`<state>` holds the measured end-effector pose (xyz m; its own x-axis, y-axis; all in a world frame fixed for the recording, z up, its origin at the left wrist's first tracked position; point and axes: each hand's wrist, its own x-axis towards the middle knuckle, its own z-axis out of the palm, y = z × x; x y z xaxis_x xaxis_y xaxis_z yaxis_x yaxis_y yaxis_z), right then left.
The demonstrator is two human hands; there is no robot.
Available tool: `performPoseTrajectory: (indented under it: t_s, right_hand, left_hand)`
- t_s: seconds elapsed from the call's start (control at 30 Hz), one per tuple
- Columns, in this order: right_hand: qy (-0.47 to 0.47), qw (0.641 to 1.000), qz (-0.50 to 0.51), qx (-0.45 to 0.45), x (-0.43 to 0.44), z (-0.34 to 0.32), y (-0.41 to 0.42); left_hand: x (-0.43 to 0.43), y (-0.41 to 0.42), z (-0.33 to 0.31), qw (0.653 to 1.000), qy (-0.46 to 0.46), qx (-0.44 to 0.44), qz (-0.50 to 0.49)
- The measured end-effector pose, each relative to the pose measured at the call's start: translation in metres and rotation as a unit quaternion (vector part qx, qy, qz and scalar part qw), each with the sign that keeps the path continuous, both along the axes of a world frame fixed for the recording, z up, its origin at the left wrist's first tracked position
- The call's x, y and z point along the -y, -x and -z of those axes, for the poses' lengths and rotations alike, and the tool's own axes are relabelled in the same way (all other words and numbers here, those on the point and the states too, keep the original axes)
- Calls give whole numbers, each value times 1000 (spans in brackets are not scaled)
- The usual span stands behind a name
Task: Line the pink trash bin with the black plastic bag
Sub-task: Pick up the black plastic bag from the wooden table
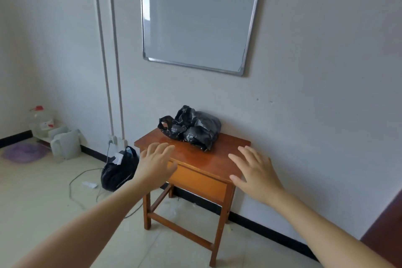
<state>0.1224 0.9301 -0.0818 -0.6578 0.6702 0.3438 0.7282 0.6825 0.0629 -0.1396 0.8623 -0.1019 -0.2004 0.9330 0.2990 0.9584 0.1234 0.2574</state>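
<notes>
Both my arms are stretched out ahead of me, palms down; my left hand (155, 165) has its fingers loosely spread and a little curled, holding nothing; my right hand (254, 172) is flat with the fingers fanned apart, likewise empty. Beyond my fingertips, toward the wall, the black plastic bag (193, 128) lies crumpled in a heap on the far part of the small wooden table (226, 154); it sits between my two hands and past them, closer to the left fingers than the right, not touched by either. Down and to the left of my left hand, a second dark bag (118, 172), seemingly filled, stands on the floor beside the table leg; I take that one to be no part of this job. The pink trash bin I cannot find anywhere ahead of my fingers.

I judge this to be the very first step, the reach for the bag; nothing is lined yet. The next move calls for closing on the crumpled plastic, lifting it clear, finding its mouth and shaking it open; then locating the bin.
</notes>
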Motion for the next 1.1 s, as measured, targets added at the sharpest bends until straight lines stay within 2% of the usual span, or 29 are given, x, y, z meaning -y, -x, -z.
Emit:
performPoseTrajectory:
  t_s: [0.1, 0.27, 0.5, 0.63, 0.8, 1.0, 1.1]
  right_hand:
    - [43, 996, 13, 74, -47, 31, -10]
    - [45, 996, 15, 73, -152, 38, -10]
    - [63, 994, -69, 59, -270, 64, 34]
    - [107, 982, -121, 99, -302, 101, 71]
    - [134, 972, -159, 107, -338, 128, 143]
    - [146, 972, -130, 134, -381, 158, 222]
    - [156, 971, -95, 152, -403, 172, 244]
  left_hand:
    - [-52, -2, 17, 998, 45, -33, 22]
    - [-144, -2, 16, 999, 27, -14, -18]
    - [-234, 7, 33, 996, 44, 4, -77]
    - [-250, 29, 68, 989, 98, 0, -107]
    - [-279, 73, 108, 984, 112, 8, -136]
    - [-353, 119, 149, 983, 131, 29, -127]
    - [-393, 138, 167, 986, 143, -13, -83]
